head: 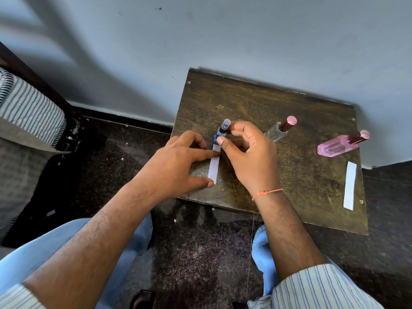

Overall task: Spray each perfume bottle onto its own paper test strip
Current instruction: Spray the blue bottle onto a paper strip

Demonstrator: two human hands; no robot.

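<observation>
— Where do we have the blue perfume bottle [219, 134]?

— On the small wooden table [256, 103], near its left edge. Our right hand [249, 157] pinches it: the thumb sits on the blue body, the other fingers curl round the clear cap and dark sprayer above.

— And the strip for it?

— A white paper test strip [213, 167] lies flat just in front of the bottle, its far end at the bottle's base. Our left hand [176, 162] pins it down with straight fingers, the forefinger pressing near the far end and the thumb at the near corner. Nothing is curled round it.

— What else do we see on the table?

— A clear glass bottle with a maroon cap [279, 130] stands right of our right hand, apart from it. Further right sits a pink bottle [338, 146], and in front of that a second white strip [350, 185] by the right edge. An orange thread [266, 192] circles our right wrist.
</observation>
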